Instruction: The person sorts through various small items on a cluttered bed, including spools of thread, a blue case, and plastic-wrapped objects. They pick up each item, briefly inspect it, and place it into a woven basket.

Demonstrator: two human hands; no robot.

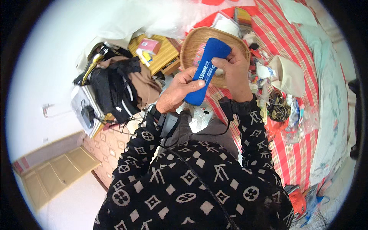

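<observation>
A flat blue pouch or case, bearing white writing, is held up at a slant between both my hands. My left hand grips its lower left edge, thumb on the near face. On its upper right side, my right hand pinches it with the thumb in front; the fingers behind are partly hidden. Beneath and beyond the blue item is a woven wicker basket, with a pink patterned thing inside it. Black straps with devices sit around both my wrists.
A wooden nightstand with a pink box stands beyond my left hand. Dark clothes are piled at left. To the right, a red checked bed cover bears a white fabric bin and bagged clutter. A cable crosses my front.
</observation>
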